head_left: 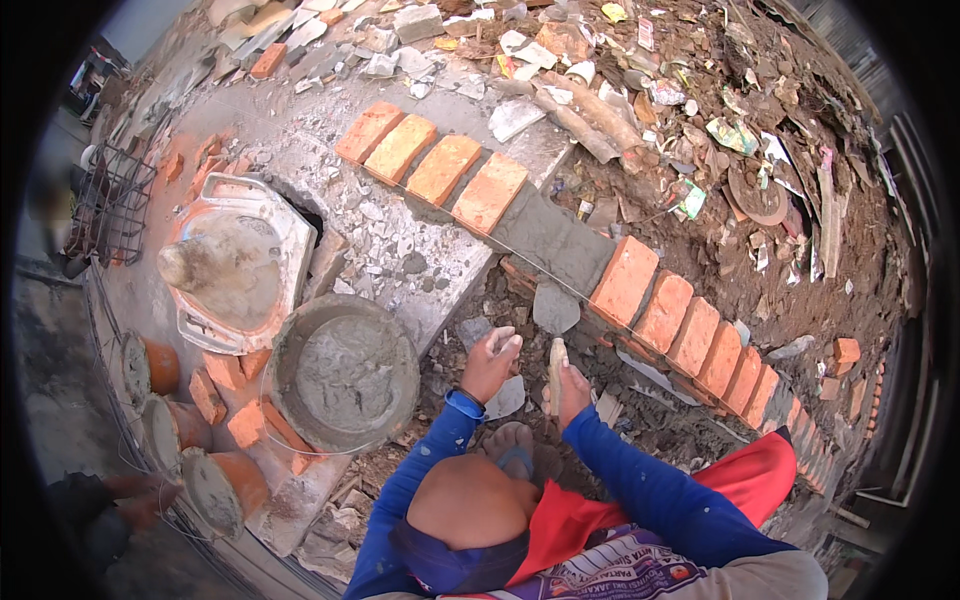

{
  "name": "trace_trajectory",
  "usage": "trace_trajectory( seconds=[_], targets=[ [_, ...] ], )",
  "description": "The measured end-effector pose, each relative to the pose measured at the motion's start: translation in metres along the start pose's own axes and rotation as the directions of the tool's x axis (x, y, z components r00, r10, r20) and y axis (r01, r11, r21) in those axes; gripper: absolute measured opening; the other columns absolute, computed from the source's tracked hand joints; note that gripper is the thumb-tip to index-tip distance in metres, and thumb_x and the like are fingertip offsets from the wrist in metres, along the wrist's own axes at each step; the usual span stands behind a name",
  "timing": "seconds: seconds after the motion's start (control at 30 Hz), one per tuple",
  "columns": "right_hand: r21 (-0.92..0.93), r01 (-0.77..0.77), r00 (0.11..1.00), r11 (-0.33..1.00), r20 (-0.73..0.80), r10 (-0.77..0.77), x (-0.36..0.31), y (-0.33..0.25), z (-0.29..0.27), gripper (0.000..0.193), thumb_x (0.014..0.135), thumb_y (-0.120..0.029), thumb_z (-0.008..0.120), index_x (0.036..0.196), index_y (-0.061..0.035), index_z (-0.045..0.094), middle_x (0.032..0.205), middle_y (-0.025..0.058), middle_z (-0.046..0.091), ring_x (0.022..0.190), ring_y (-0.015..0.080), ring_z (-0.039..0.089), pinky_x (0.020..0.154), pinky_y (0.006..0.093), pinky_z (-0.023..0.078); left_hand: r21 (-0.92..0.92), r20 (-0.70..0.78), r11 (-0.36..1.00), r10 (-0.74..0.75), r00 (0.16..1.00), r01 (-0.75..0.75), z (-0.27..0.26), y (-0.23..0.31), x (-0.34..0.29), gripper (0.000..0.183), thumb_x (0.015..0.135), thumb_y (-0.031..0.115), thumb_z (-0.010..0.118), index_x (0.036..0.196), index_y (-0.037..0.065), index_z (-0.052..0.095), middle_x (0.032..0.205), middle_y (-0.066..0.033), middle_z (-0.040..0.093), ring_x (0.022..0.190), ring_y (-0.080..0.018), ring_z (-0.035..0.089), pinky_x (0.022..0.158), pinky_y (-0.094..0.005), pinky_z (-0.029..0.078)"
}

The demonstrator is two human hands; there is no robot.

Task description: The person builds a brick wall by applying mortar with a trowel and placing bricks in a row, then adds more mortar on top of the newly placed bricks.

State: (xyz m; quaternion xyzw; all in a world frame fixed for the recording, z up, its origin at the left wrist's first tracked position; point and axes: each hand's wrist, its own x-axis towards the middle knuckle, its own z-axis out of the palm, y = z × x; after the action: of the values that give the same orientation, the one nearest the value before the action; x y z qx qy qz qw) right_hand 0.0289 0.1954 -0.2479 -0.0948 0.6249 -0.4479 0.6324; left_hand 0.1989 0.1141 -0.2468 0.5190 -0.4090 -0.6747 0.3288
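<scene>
Blue sleeves (640,470) end in a left hand (487,365) holding nothing visible, fingers half-bent, and a right hand (574,393) wrapped around a trowel (556,310), blade by the wet mortar bed (555,238). Leftward, a basin (287,375) holds grey mix (350,372). A string (545,271) skirts the bed's near edge, something to work around. Bricks (662,312) rightward and more bricks (443,165) farther left look laid; the stretch between seems left to fill. Beyond lie rubble (415,25) and litter (732,135).

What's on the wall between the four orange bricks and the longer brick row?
Grey mortar covers the stretch between the four bricks and the longer row; a thin string runs along its near side. The head view shows this.
</scene>
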Motion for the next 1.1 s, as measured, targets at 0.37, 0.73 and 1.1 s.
trace_trajectory(
  seconds=[0.37, 0.73, 1.1],
  targets=[
    [-0.042, 0.059, 0.998, 0.997, -0.025, -0.06, 0.039, -0.032, 0.037, 0.043, 0.103, -0.049, 0.048, 0.105, -0.0072, 0.057, 0.066, 0.0057, 0.053, 0.048, 0.0146, 0.053, 0.038, 0.0294, 0.043, -0.115, -0.024, 0.989, -0.097, 0.995, 0.093, -0.001, -0.023, -0.012, 0.04, 0.1, 0.027, 0.061, 0.129, 0.0, 0.057, 0.104, -0.005, 0.069, 0.087, -0.0101, 0.064, 0.074, -0.0258, 0.051],
    [-0.007, 0.026, 0.999, 1.0, 0.039, -0.025, 0.067, -0.065, 0.05, 0.045, 0.102, -0.053, 0.047, 0.109, -0.0093, 0.055, 0.065, 0.0059, 0.054, 0.043, 0.017, 0.05, 0.038, 0.032, 0.04, -0.076, -0.031, 0.994, -0.083, 0.996, 0.081, -0.003, -0.012, -0.007, 0.037, 0.1, 0.026, 0.06, 0.125, 0.0, 0.059, 0.1, -0.0036, 0.068, 0.085, -0.0102, 0.063, 0.072, -0.0254, 0.051],
    [-0.042, 0.051, 0.994, 0.998, 0.098, -0.047, 0.073, -0.076, 0.044, 0.05, 0.1, -0.058, 0.048, 0.111, -0.0092, 0.055, 0.066, 0.0058, 0.054, 0.044, 0.0163, 0.05, 0.038, 0.0317, 0.038, -0.202, -0.099, 0.975, -0.112, 0.989, 0.09, -0.024, -0.035, -0.016, 0.028, 0.101, 0.027, 0.06, 0.115, 0.004, 0.062, 0.098, -0.0047, 0.068, 0.081, -0.0084, 0.063, 0.068, -0.0233, 0.05]
  ],
)
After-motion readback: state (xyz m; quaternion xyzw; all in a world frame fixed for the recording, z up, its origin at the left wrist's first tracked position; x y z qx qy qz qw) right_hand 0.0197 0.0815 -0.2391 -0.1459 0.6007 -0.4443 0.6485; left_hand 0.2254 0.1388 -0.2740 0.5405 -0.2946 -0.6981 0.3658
